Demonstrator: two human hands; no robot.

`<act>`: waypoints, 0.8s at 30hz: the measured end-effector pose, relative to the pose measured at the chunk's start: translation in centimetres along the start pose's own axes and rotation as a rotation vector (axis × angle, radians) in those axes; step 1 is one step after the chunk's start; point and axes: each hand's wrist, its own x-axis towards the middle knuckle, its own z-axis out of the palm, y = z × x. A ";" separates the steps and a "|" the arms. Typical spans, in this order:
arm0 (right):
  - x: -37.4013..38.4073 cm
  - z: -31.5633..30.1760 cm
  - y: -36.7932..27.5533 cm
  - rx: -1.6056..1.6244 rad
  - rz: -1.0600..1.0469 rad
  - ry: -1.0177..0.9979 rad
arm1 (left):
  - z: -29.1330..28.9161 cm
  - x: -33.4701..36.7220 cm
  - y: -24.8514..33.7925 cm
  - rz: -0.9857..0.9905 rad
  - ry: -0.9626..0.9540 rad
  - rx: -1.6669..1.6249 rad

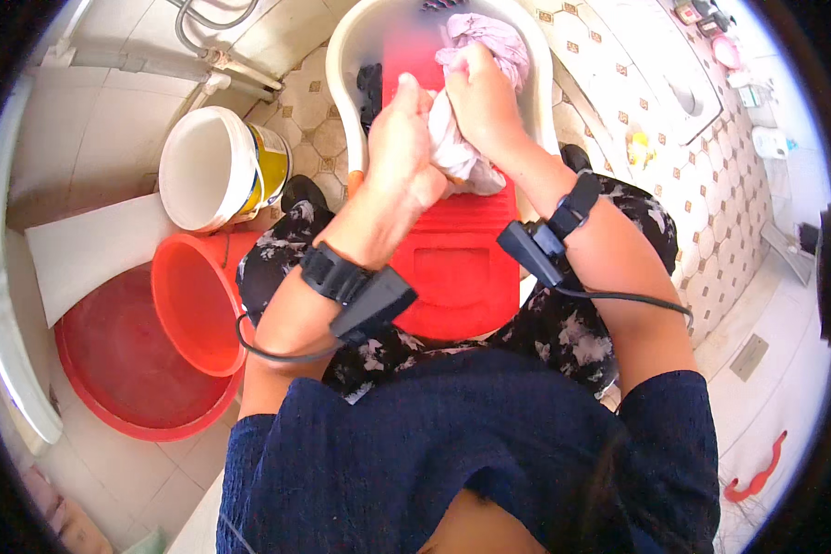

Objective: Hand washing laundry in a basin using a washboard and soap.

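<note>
A pale pink and white wet-looking cloth (441,138) is bunched over a red washboard (457,268), which leans in a white tub (340,83) between my knees. My right hand (478,97) is closed in a fist round the upper part of the cloth, with a pink bundle of it spilling beyond the knuckles. Against the left side of the cloth, my left hand (402,138) is curled, thumb up; its fingertips are partly hidden. The cloth's lower end rests on the board's ridges. Dark cloth (369,92) lies inside the tub on the left.
To the left stand a white bucket (203,166) with a yellow side, a tilted red bucket (189,305) and a wide red basin (129,369). A white panel (92,240) leans across the basin. Pipes (240,69) run along the wall. Bottles (711,18) line the right side.
</note>
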 end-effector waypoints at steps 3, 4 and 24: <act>0.4 -0.2 -0.2 0.306 0.104 -0.026 | -0.4 0.4 0.8 -0.072 -0.128 -0.091; 0.7 -0.4 -0.1 0.522 0.193 -0.103 | -0.5 0.5 0.9 -0.080 -0.133 -0.087; -4.6 -0.2 -5.2 0.030 -0.448 0.021 | -2.7 1.1 1.5 0.112 -0.062 0.171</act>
